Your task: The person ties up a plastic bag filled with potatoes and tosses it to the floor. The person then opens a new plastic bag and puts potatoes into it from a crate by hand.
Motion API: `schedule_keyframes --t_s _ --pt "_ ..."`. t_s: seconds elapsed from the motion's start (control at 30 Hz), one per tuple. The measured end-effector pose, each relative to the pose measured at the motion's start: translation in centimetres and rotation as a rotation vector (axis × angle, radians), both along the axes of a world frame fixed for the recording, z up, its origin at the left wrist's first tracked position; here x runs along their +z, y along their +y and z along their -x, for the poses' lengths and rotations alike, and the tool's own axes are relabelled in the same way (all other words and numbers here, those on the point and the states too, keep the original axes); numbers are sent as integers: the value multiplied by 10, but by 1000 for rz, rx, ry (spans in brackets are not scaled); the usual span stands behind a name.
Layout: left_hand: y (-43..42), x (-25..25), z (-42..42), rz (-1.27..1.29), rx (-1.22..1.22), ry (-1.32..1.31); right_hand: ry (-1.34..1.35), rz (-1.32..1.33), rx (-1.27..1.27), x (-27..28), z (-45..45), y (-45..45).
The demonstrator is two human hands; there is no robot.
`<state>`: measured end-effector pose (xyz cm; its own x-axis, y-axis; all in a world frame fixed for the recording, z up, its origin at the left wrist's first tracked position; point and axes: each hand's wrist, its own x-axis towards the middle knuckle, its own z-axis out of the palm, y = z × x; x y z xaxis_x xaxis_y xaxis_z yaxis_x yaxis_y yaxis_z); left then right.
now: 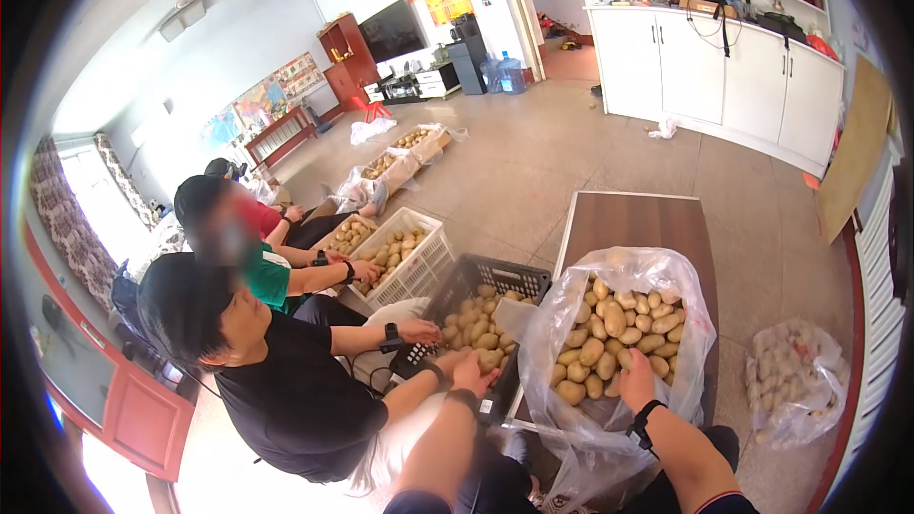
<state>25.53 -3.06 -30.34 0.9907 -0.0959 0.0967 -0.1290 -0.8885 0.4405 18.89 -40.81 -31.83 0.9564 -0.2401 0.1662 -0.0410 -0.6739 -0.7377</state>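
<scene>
My left hand (pixel 472 376) is over the near end of the black crate (pixel 530 280), its fingers closed around a potato (pixel 490 359). More potatoes (pixel 473 316) lie in that crate. My right hand (pixel 638 383) reaches into the clear plastic bag (pixel 702 324) in front of me, with its fingers closed on a potato (pixel 625 359) at the near side of the pile. Many loose potatoes (pixel 609 319) fill this open bag. A dark wristband device (pixel 647 424) is on my right wrist.
A co-worker in black (pixel 295 390) sits at my left, one hand (pixel 417 331) over the same crate. Beyond are a white crate (pixel 424 262) of potatoes and other seated people. A bag of potatoes (pixel 798 381) lies on the floor at right. White cabinets (pixel 690 67) stand behind.
</scene>
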Motion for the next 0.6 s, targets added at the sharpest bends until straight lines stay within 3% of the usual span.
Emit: schedule_keyframes --t_s 0.17,0.2,0.27,0.4,0.47,0.5,0.57,0.6 --pt "-6 26 8 384 96 252 5 -115 -71 -14 0 -3" --pt "-4 13 2 385 96 253 6 -114 -71 -6 4 -2" --pt "-9 -9 -14 1515 497 624 40 -153 -17 17 12 5" --pt "-42 18 -3 1358 366 761 -122 -42 -113 -16 12 21" --pt "-58 31 3 1191 122 881 44 -303 -25 -31 8 25" --pt "-69 37 5 1137 99 923 44 -304 -26 -15 11 31" --pt "-88 58 17 1117 69 939 144 -710 80 19 19 51" --pt "-97 70 23 1097 39 954 143 -709 80 30 21 57"
